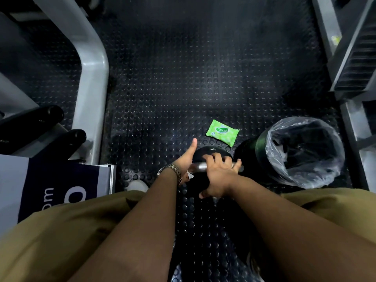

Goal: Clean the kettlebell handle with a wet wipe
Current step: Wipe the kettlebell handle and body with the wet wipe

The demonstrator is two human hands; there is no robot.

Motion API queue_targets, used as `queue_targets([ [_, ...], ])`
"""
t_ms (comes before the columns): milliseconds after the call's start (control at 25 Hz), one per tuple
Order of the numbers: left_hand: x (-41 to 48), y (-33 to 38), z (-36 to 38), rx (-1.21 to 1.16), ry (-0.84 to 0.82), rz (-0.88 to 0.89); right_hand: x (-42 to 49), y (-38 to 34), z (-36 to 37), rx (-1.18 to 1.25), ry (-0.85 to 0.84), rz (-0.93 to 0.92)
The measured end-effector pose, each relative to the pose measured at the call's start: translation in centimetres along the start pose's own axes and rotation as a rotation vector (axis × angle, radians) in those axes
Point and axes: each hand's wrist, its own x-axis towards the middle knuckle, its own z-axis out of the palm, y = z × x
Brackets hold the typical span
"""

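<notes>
A black kettlebell (211,152) marked 12 kg stands on the studded rubber floor between my knees. Its silver handle (200,166) runs left to right. My right hand (220,176) lies over the handle's middle and right part, fingers curled across it. My left hand (186,161), with a metal watch on the wrist, is at the handle's left end, thumb pointing away from me. A bit of white wet wipe (190,175) shows under the left palm, pressed at the handle's end. Most of the wipe is hidden.
A green pack of wipes (222,132) lies on the floor just beyond the kettlebell. A bin lined with clear plastic (274,131) stands right of it. Grey machine frames (91,78) and black padded rollers (40,117) stand left; a stair-like frame (354,64) stands right.
</notes>
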Motion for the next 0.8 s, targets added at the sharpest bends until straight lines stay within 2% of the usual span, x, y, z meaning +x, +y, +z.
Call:
queue_targets([
  [40, -0.6, 0.2, -0.1, 0.004, -0.02, 0.001, 0.0, 0.1, -0.1, 0.0, -0.011, 0.001],
  [200, -4.1, 2.9, -2.2, 0.074, -0.285, -0.076, 0.1, -0.3, -0.9, -0.037, -0.08, 0.028],
  [280, -4.8, 3.8, -2.6, 0.115, -0.33, -0.108, 0.2, -0.7, -1.1, -0.051, -0.086, 0.035],
  [360, -4.7, 3.3, -1.7, 0.099, -0.273, -0.075, 0.2, -0.7, -0.9, -0.053, -0.068, 0.039],
  [520, -1.8, 0.2, 0.5, -0.022, -0.015, 0.016, 0.3, -0.6, -0.5, -0.033, -0.028, 0.036],
  [600, -1.1, -0.3, 1.0, 0.011, 0.049, 0.018, 0.3, -0.5, -0.4, -0.016, -0.03, 0.034],
  [680, -1.8, 0.4, 0.2, 0.07, -0.038, 0.019, 0.3, -0.4, -0.3, 0.0, -0.035, 0.021],
  [800, -4.3, 2.9, -2.1, 0.166, -0.264, -0.041, 0.4, -0.4, -0.5, -0.002, -0.031, 0.017],
])
